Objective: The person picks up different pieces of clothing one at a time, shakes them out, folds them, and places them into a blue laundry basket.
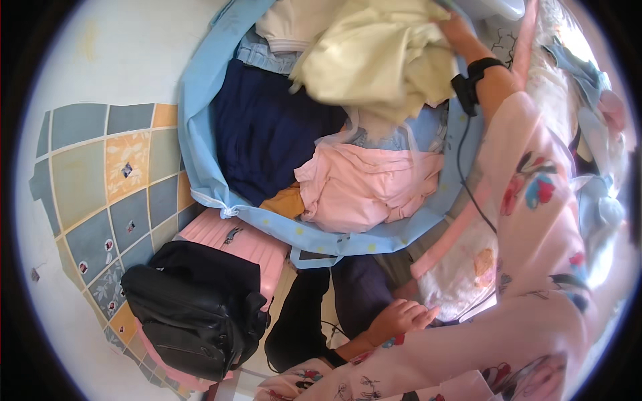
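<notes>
A large light-blue fabric storage bag gapes wide at the top, full of clothes. At its far right side my right hand grips the edge of a crumpled pale-yellow garment, held bunched over the pile and slightly blurred. Under and around it lie a navy garment, a folded pink shirt, a cream garment and some blue denim. My left hand is below the bag, near my legs, fingers loosely bent with nothing visible in them.
A black leather backpack rests on a pink ribbed suitcase at the left, beside the tiled wall. A pink-edged bedspread and more fabrics line the right. A black cable hangs from my right wrist strap.
</notes>
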